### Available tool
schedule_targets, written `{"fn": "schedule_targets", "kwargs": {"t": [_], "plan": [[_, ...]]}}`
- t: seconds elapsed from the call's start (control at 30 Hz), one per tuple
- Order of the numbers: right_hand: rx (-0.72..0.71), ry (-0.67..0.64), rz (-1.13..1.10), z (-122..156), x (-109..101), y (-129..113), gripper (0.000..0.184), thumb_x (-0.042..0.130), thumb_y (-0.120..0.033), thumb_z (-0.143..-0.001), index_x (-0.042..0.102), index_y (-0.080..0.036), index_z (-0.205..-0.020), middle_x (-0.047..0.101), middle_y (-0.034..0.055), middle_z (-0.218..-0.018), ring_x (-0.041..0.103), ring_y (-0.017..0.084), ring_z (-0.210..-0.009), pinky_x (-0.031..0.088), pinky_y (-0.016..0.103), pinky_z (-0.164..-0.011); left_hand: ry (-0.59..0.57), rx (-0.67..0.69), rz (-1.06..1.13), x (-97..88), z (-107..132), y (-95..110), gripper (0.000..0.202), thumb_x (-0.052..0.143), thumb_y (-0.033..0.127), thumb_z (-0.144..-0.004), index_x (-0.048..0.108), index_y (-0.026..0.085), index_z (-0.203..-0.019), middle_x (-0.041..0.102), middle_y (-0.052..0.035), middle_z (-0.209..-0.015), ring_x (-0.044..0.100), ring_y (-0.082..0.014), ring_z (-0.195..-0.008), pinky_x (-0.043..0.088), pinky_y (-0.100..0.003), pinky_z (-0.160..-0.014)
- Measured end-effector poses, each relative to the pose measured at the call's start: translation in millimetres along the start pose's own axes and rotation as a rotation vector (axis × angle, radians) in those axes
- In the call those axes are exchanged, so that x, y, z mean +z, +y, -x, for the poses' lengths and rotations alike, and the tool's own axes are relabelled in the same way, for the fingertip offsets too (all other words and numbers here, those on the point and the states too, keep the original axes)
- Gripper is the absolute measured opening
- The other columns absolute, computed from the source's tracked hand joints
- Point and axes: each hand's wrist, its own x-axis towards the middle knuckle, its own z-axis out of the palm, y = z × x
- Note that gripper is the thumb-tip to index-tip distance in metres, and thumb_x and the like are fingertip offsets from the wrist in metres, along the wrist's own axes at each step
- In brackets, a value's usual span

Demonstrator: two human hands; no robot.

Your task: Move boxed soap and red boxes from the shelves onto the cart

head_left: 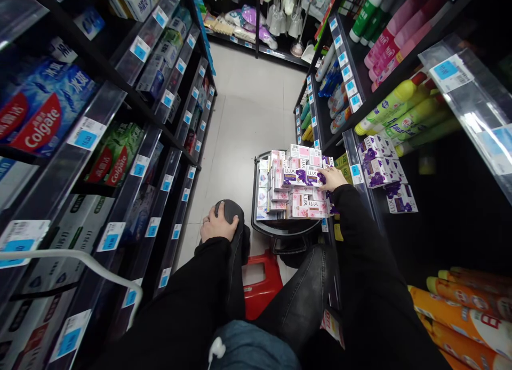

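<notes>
I sit on a red stool (260, 284) in a shop aisle. My right hand (331, 179) reaches onto a stack of pink and purple LUX soap boxes (295, 184) piled in a dark cart (280, 228), its fingers closed on a purple box at the stack's right side. My left hand (218, 225) rests on my left knee, fingers curled over it, holding nothing. More purple LUX boxes (380, 170) stand on the shelf to the right of the cart.
Dark shelves line both sides: Colgate toothpaste (38, 122) on the left, yellow-green bottles (404, 114) and orange bottles (464, 316) on the right. Blue price tags run along the shelf edges. A grey tiled floor (244, 119) leads to a far shelf of goods.
</notes>
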Motion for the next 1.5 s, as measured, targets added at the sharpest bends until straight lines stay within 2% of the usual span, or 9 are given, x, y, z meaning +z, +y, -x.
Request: {"fn": "schedule_targets", "kwargs": {"t": [0.13,0.3,0.53,0.7,0.8,0.93,1.13,1.27,1.5], "plan": [[-0.011,0.081,-0.129,-2,-7,-26,0.101,0.081,-0.048,-0.066,0.035,-0.020,-0.151,0.041,0.0117,-0.150,0.030,0.036,-0.136,0.026,0.048,-0.110,0.003,0.004,-0.006,1.7,-1,0,0.072,0.051,0.050,-0.087,0.037,0.020,-0.151,0.041,-0.0131,-0.148,0.053,-0.0367,-0.112,0.047,-0.046,-0.091],[-0.185,0.144,-0.126,-17,-9,-66,0.087,0.080,-0.044,-0.067,0.048,-0.017,-0.143,0.052,0.0111,-0.141,0.035,0.036,-0.133,0.021,0.052,-0.114,0.007,0.003,-0.005,3.1,0,-1,0.071,0.050,0.050,-0.088,0.037,0.020,-0.151,0.041,-0.0132,-0.148,0.053,-0.0365,-0.112,0.047,-0.046,-0.092],[-0.163,0.097,-0.144,-22,-5,-75,0.077,0.078,-0.042,-0.070,0.053,-0.017,-0.138,0.059,0.0133,-0.130,0.042,0.035,-0.127,0.025,0.053,-0.111,0.018,0.003,0.002,3.7,0,-1,0.070,0.050,0.050,-0.087,0.039,0.020,-0.150,0.043,-0.0119,-0.147,0.053,-0.0361,-0.111,0.048,-0.046,-0.090],[-0.112,0.123,-0.227,-15,-14,-60,0.088,0.080,-0.041,-0.069,0.044,-0.019,-0.146,0.052,0.0128,-0.138,0.037,0.034,-0.133,0.027,0.052,-0.110,0.005,-0.001,0.010,2.9,-1,-2,0.071,0.050,0.051,-0.087,0.038,0.020,-0.150,0.042,-0.0126,-0.147,0.052,-0.0365,-0.112,0.048,-0.046,-0.091],[-0.007,0.153,-0.254,-7,-21,-27,0.088,0.081,-0.040,-0.068,0.044,-0.021,-0.145,0.049,0.0131,-0.141,0.041,0.033,-0.130,0.033,0.048,-0.108,0.002,0.000,0.013,2.1,-1,-3,0.071,0.050,0.051,-0.087,0.038,0.020,-0.150,0.042,-0.0126,-0.148,0.051,-0.0367,-0.113,0.048,-0.046,-0.091],[0.051,0.063,-0.139,3,-18,9,0.097,0.086,-0.033,-0.059,0.044,-0.016,-0.145,0.049,0.0155,-0.140,0.046,0.032,-0.125,0.039,0.041,-0.105,-0.003,0.000,0.010,2.6,0,-2,0.071,0.049,0.051,-0.088,0.037,0.021,-0.151,0.041,-0.0125,-0.148,0.052,-0.0369,-0.113,0.048,-0.047,-0.090],[-0.026,0.035,0.048,4,-2,-3,0.088,0.083,-0.035,-0.063,0.047,-0.016,-0.142,0.053,0.0141,-0.139,0.043,0.035,-0.128,0.033,0.047,-0.107,0.016,0.007,-0.002,5.1,-1,-2,0.071,0.049,0.052,-0.087,0.037,0.021,-0.150,0.041,-0.0127,-0.148,0.052,-0.0367,-0.112,0.047,-0.047,-0.092],[-0.021,0.050,0.049,-1,1,-9,0.077,0.078,-0.029,-0.067,0.052,-0.017,-0.138,0.058,0.0127,-0.133,0.046,0.035,-0.124,0.035,0.046,-0.104,0.001,0.001,0.003,5.0,-2,-3,0.071,0.049,0.051,-0.087,0.037,0.021,-0.150,0.042,-0.0128,-0.148,0.052,-0.0361,-0.113,0.047,-0.045,-0.093],[-0.048,0.055,0.049,-3,1,-5,0.076,0.075,-0.031,-0.067,0.052,-0.016,-0.138,0.059,0.0120,-0.131,0.050,0.033,-0.118,0.039,0.042,-0.100,-0.001,-0.004,0.014,3.5,-1,0,0.071,0.050,0.050,-0.087,0.037,0.021,-0.151,0.041,-0.0140,-0.148,0.052,-0.0359,-0.113,0.046,-0.047,-0.093]]}}
